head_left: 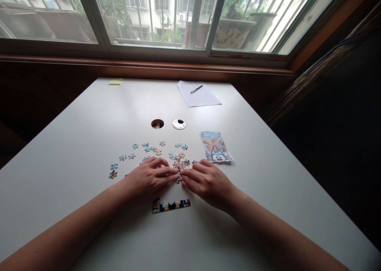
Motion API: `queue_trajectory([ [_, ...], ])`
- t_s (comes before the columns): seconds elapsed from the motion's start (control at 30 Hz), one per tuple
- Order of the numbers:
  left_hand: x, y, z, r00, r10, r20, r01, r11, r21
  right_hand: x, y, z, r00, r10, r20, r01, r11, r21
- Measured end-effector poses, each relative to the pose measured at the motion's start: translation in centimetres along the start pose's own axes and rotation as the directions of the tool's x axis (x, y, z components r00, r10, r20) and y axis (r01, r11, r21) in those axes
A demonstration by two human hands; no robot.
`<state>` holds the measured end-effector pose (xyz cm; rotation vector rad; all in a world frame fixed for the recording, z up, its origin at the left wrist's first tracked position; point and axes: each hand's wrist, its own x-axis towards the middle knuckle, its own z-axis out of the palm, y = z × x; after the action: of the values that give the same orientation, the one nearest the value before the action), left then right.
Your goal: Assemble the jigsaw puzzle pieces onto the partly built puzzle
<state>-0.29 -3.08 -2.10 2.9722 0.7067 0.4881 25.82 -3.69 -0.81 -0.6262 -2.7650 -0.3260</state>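
Nearest lies a flat, interlocked puzzle strip [171, 206], mostly dark, on the smooth white table [68, 152]. Just beyond it, the left hand [151, 177] and right hand [206, 181] pinch a small knobbed piece [179, 180] between nearly closed fingertips, thumbs mostly hidden. Loose puzzle pieces [113, 174] scatter behind, some covered by the hands. A colourful, uneven-edged sheet [216, 146] seems to read "BLUEY"; farther off, a slim pen [196, 89] lies on thin paper [204, 99], its print illegible

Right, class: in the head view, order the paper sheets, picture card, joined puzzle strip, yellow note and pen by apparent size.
Largest: paper sheets and picture card, too close to rank
Next: joined puzzle strip
Then: yellow note
Smallest: pen
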Motion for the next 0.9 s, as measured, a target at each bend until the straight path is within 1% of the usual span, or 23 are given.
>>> queue_trajectory([
  [0.17,-0.01,0.01,-0.03,1.0,0.007,0.003,-0.007,1.0,0.01,-0.14,0.12,0.15,0.999,-0.022,-0.044,0.022,1.0,0.004],
  [0.33,-0.02,0.04,-0.07,1.0,0.009,0.0,-0.009,1.0,0.018,-0.22,0.23,0.34,0.997,-0.005,-0.074,0.008,0.999,0.041],
  [0.6,-0.22,0.0,0.1,0.999,0.015,-0.029,-0.014,1.0,0.023,-0.14,0.26,0.13,0.998,0.017,-0.068,-0.012,0.998,0.069],
  [0.8,0.07,0.35,0.15,0.999,0.011,-0.043,-0.009,0.999,0.052,-0.21,0.26,0.36,0.998,-0.004,-0.069,0.008,0.998,0.054],
  [0.9,0.16,0.5,0.25,0.999,0.017,-0.047,-0.013,0.997,0.075,-0.31,0.25,0.66,0.996,-0.011,-0.088,0.016,0.998,0.057],
])
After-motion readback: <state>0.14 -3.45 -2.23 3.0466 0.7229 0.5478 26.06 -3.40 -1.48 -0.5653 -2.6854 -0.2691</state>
